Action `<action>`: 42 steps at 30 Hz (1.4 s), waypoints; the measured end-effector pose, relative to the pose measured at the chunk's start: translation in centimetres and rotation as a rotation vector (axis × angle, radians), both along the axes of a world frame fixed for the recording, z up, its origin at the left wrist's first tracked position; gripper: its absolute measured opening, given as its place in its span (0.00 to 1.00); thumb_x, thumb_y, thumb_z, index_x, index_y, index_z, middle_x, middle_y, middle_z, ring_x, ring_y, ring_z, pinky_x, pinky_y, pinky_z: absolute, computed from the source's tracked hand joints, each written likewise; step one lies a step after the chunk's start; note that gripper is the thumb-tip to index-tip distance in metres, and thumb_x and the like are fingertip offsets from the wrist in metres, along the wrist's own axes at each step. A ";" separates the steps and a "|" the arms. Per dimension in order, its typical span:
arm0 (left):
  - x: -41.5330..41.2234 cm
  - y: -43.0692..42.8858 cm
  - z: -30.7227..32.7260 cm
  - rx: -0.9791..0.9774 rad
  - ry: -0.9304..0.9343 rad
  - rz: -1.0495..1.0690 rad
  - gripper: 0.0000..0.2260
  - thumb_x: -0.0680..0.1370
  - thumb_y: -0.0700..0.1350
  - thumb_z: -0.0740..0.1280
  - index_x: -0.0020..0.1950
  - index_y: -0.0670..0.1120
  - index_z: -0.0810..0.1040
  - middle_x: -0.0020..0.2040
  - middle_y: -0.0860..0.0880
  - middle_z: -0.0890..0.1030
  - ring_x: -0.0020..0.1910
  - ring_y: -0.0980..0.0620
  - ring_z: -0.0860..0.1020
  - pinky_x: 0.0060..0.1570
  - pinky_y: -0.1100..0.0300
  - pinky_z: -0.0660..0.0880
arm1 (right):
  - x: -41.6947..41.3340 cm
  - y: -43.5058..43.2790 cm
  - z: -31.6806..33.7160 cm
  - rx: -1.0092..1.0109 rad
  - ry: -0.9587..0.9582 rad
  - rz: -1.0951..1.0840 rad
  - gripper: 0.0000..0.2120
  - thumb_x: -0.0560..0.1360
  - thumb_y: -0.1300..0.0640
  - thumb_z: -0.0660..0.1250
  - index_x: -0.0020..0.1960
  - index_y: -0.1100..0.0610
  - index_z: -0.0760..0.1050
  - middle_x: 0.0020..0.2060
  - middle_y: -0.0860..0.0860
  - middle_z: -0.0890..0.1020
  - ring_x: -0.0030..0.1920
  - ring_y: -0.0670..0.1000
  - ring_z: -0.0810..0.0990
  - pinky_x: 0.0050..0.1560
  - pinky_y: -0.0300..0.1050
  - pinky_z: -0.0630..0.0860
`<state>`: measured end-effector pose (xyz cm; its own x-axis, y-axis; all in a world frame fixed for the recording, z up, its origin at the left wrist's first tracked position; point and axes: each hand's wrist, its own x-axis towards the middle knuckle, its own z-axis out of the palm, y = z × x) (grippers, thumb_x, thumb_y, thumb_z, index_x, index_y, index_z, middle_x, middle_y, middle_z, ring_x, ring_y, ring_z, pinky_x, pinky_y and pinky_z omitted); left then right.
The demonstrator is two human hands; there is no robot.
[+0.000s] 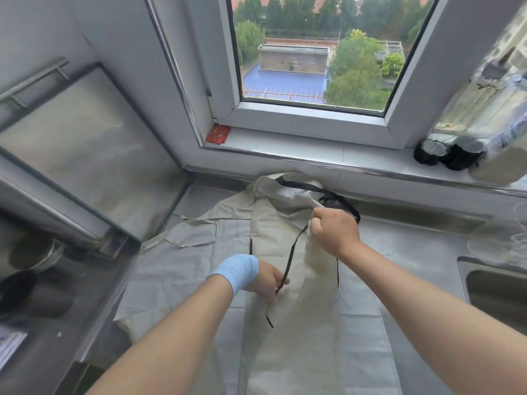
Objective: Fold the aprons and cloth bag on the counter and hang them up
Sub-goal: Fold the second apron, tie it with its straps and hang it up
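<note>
The right grip (333,232) clenched the crumpled beige apron (288,343); the left grip (266,279) pinched its thin black strap (292,252) below.

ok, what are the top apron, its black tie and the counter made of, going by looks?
The top apron looks like thin woven cloth, beige and matte, likely cotton or a blend: it creases and drapes softly. The black tie is a narrow flat fabric tape, limp and hanging in a curve. The counter looks like brushed stainless steel: grey with a dull sheen.

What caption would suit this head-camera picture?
On the counter, the right hand grips a beige apron while the left hand pinches its black tie.
</note>
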<state>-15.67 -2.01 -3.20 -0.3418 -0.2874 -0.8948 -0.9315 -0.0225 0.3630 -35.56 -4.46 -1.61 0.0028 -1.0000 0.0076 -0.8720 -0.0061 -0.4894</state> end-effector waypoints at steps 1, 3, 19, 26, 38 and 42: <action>0.9 -0.6 0.2 -0.045 -0.042 -0.003 0.27 0.76 0.40 0.66 0.74 0.53 0.66 0.71 0.52 0.71 0.67 0.51 0.72 0.69 0.59 0.65 | 0.7 -0.2 -0.2 0.058 0.035 0.023 0.10 0.72 0.55 0.55 0.33 0.51 0.67 0.32 0.47 0.75 0.40 0.56 0.75 0.35 0.46 0.63; 2.8 -1.8 0.6 -0.242 -0.075 0.089 0.27 0.76 0.38 0.61 0.75 0.52 0.66 0.72 0.50 0.71 0.68 0.49 0.72 0.70 0.56 0.66 | 2.7 -0.5 -0.9 0.146 0.075 0.084 0.08 0.75 0.57 0.57 0.40 0.50 0.73 0.43 0.50 0.80 0.48 0.56 0.77 0.41 0.46 0.67; -8.2 -5.0 -0.8 -1.015 0.217 -0.010 0.22 0.72 0.53 0.70 0.65 0.52 0.72 0.61 0.51 0.74 0.61 0.47 0.70 0.62 0.52 0.68 | -3.2 0.7 -2.6 0.464 -0.093 -0.555 0.07 0.72 0.60 0.61 0.41 0.57 0.78 0.35 0.53 0.80 0.36 0.56 0.77 0.35 0.43 0.70; -8.8 -6.2 -1.8 -0.855 0.189 0.140 0.12 0.78 0.42 0.62 0.60 0.53 0.77 0.56 0.50 0.80 0.56 0.46 0.78 0.54 0.56 0.73 | -3.8 -1.1 -3.9 0.697 -0.823 -0.712 0.12 0.74 0.48 0.66 0.46 0.56 0.78 0.39 0.53 0.81 0.23 0.49 0.71 0.29 0.38 0.62; -9.0 -8.0 5.4 -0.668 0.285 0.460 0.16 0.79 0.46 0.59 0.65 0.42 0.73 0.60 0.40 0.77 0.61 0.41 0.74 0.60 0.52 0.71 | -1.0 -3.7 0.7 0.284 -0.770 -0.397 0.08 0.67 0.57 0.71 0.30 0.54 0.77 0.28 0.45 0.80 0.34 0.51 0.80 0.39 0.46 0.80; -9.8 -9.1 8.0 -0.486 0.153 0.678 0.22 0.70 0.63 0.64 0.47 0.44 0.78 0.43 0.42 0.83 0.41 0.44 0.83 0.47 0.53 0.80 | -1.6 -2.5 0.7 0.227 -0.665 -0.150 0.10 0.66 0.47 0.72 0.41 0.53 0.83 0.36 0.47 0.86 0.40 0.49 0.84 0.46 0.50 0.80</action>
<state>-25.51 -11.11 4.80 -0.0642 -0.8146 -0.5764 -0.7124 -0.3670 0.5981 -37.11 -6.99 -0.88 -0.0679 -0.9664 -0.2479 -0.3720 0.2551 -0.8925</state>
